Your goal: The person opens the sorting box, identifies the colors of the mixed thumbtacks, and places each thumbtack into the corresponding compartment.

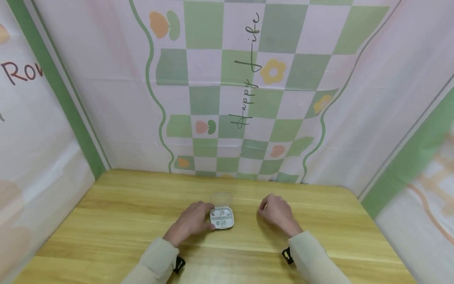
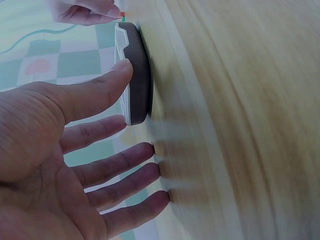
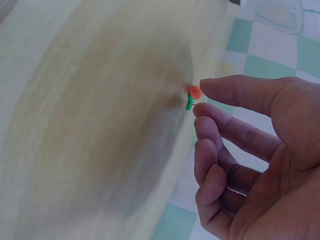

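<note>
A small white case (image 1: 222, 217) with divided compartments lies on the wooden table (image 1: 124, 213), its clear lid (image 1: 221, 198) folded back behind it. My left hand (image 1: 209, 216) is at the case's left side. In the left wrist view the left hand (image 2: 120, 100) has its thumb on the rim of the case (image 2: 137, 75), and the other fingers are straight with their tips on the wood. To the right, my right hand (image 1: 262, 207) is curled. Its thumb and forefinger tips pinch a tiny orange and green piece (image 3: 192, 96) against the table.
Patterned pink and green cloth walls (image 1: 248, 98) close in the table at the back and both sides. Bare wood stretches to the left and right of the hands. The clear lid (image 3: 277, 12) shows at the top of the right wrist view.
</note>
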Demonstrator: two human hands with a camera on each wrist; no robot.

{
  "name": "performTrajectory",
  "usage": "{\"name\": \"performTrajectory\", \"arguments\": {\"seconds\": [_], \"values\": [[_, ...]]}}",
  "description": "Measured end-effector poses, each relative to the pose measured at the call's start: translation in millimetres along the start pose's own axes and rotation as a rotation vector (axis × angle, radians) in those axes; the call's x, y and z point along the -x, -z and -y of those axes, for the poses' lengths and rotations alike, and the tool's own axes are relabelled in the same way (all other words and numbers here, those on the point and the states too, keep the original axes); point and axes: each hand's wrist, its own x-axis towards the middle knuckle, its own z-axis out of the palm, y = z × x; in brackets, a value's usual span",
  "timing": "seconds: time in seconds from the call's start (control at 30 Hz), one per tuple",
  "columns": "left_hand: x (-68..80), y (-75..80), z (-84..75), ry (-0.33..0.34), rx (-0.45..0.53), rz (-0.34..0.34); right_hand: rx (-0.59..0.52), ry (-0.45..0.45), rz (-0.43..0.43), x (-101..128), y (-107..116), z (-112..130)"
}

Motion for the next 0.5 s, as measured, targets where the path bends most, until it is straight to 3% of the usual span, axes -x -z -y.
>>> {"name": "performTrajectory", "arguments": {"seconds": [0.5], "values": [[-0.3, -0.4, 0.7, -0.006, -0.013, -0.004, -0.017, 0.019, -0.026, 0.8, 1.0, 4.3]]}}
